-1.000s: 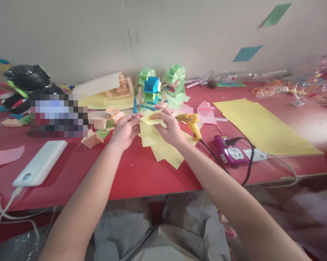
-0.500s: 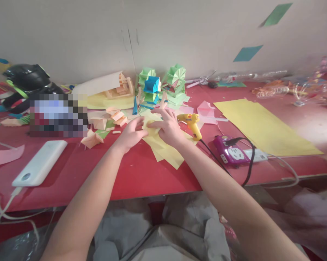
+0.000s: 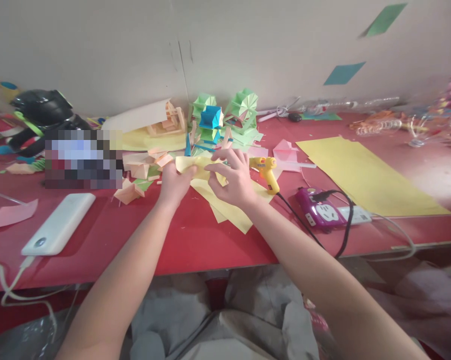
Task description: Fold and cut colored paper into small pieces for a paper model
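Note:
A piece of yellow paper (image 3: 200, 168) is pinched in my left hand (image 3: 175, 183), raised a little off the red table. My right hand (image 3: 235, 180) is at the paper's right side with its fingers spread and curved; whether its fingertips touch the paper is hard to see. Beneath both hands lie more yellow sheets (image 3: 231, 214), fanned over one another. Just right of my right hand a yellow hot glue gun (image 3: 267, 174) rests on the table. Behind the hands stand folded green paper shapes (image 3: 244, 110) and a blue one (image 3: 211, 117).
A purple power adapter (image 3: 319, 210) with black and white cables sits right of the glue gun. Farther right lies a large yellow sheet (image 3: 371, 175). On the left are a white power bank (image 3: 60, 225), peach folded pieces (image 3: 128, 192) and a black object (image 3: 41, 110).
My left hand has closed on a yellow sheet and lifted it off the pile, tilting it leftward. My right hand has stayed near the same spot, fingers more spread.

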`<state>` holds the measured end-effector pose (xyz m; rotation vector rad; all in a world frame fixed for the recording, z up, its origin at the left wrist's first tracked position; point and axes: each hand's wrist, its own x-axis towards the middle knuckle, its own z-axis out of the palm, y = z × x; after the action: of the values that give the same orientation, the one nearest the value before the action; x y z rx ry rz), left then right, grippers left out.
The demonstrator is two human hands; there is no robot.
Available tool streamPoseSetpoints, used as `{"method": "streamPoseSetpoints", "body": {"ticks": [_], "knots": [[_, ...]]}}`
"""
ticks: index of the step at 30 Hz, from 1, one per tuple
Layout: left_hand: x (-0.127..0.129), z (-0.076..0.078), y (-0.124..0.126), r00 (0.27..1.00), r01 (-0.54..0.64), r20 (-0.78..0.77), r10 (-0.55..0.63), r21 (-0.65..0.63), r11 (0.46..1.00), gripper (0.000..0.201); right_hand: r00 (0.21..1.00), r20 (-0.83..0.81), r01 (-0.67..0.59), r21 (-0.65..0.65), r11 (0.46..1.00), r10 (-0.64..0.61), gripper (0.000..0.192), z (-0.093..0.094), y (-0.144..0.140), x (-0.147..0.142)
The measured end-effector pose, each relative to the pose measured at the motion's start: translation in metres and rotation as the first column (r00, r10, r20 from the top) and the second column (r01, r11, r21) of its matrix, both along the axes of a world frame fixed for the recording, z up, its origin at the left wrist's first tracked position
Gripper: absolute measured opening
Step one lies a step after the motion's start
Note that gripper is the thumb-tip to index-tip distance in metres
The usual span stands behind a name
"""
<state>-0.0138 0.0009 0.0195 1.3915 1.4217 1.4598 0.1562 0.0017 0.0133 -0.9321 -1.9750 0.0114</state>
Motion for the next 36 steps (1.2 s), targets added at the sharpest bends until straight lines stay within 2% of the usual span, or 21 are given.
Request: {"method": "streamPoseSetpoints", "body": {"ticks": [3,7,11,14,19,22,26,29,33,36], "knots": [[0.0,0.005,-0.001,0.995,-0.1,0.02,0.099,0.042,0.994,0.015,1.0,-0.003,-0.009,-0.06,0.998,0.009,0.019,-0.001,-0.001,-0.002],[0.0,0.005,-0.001,0.992,-0.127,-0.012,0.128,0.022,0.992,0.016,0.995,-0.052,0.073,-0.128,0.989,-0.08,0.026,-0.004,0.004,-0.003],[0.0,-0.001,0.001,0.998,-0.059,-0.017,0.059,0.006,0.998,0.02,0.99,-0.123,0.041,-0.18,0.983,-0.064,0.03,-0.007,0.007,-0.002],[0.001,-0.004,0.002,1.0,-0.021,-0.004,0.021,0.009,1.0,0.022,0.993,-0.117,0.005,-0.219,0.976,-0.031,0.021,-0.009,0.007,-0.003],[0.006,-0.006,0.0,0.995,0.085,-0.049,-0.083,0.046,0.995,0.021,0.996,-0.062,0.044,-0.229,0.972,-0.06,0.014,-0.01,0.008,-0.004],[0.011,-0.005,-0.003,0.985,0.173,0.029,-0.171,-0.044,0.984,0.02,0.996,-0.079,0.025,-0.216,0.976,-0.043,0.02,-0.012,0.011,-0.001],[0.014,-0.005,-0.004,0.971,0.216,0.138,-0.197,-0.148,0.965,0.025,0.995,-0.097,-0.004,-0.21,0.978,-0.017,0.024,-0.016,0.016,0.002],[0.012,-0.006,-0.004,0.973,0.215,0.111,-0.2,-0.143,0.966,0.026,0.996,-0.094,-0.02,-0.212,0.977,0.0,0.023,-0.018,0.018,0.003],[0.01,-0.008,-0.004,0.968,0.25,-0.003,-0.252,-0.096,0.963,0.018,0.993,-0.117,-0.033,-0.19,0.981,0.011,0.02,-0.02,0.019,0.002],[0.011,-0.008,-0.004,0.963,0.268,0.0,-0.269,-0.103,0.958,0.019,0.989,-0.149,-0.05,-0.159,0.986,0.026,0.017,-0.021,0.019,0.001]]}}
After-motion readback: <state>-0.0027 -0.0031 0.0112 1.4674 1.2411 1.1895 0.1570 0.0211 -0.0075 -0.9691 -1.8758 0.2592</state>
